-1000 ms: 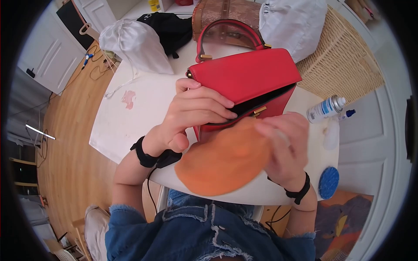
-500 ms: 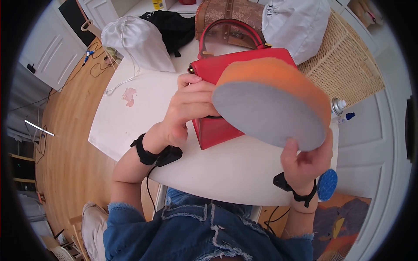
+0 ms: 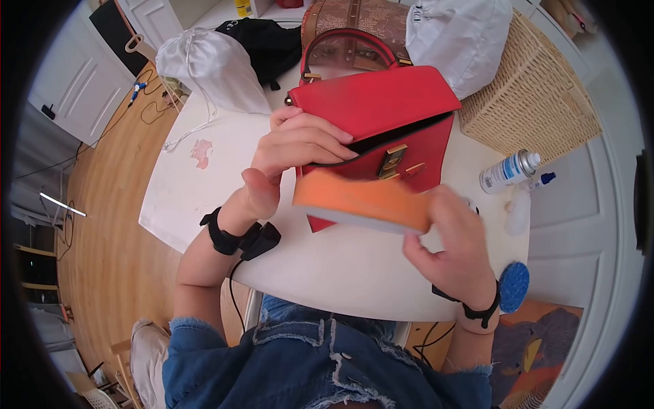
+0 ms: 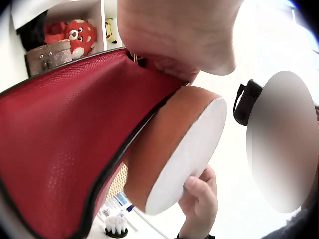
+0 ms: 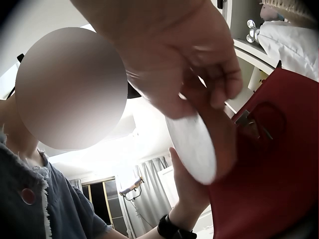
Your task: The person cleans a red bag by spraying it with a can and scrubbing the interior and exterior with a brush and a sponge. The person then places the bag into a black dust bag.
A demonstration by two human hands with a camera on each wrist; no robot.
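A red handbag (image 3: 378, 102) stands on the white table, its front flap lifted a little off a dark opening. My left hand (image 3: 289, 146) grips its left side, with the fingertips at the opening's edge under the flap. Gold clasp hardware (image 3: 393, 161) shows on the bag's front. My right hand (image 3: 456, 249) holds a thick round sponge (image 3: 361, 198) by its right edge, orange on top and pale grey on its flat face. In the left wrist view the sponge (image 4: 187, 154) overlaps the bag's rim, thumb on the pale face.
A spray can (image 3: 507, 172) and a blue round scrubber (image 3: 514, 286) lie to the right. White dust bags (image 3: 211, 71), a black cloth bag (image 3: 262, 48) and a brown patterned bag (image 3: 357, 34) line the back. A woven basket (image 3: 535, 95) stands at back right.
The sponge swung up and right in front of the bag, its grey face showing, then came back down and left, tilted nearly edge-on. My left hand stays at the bag's left side.
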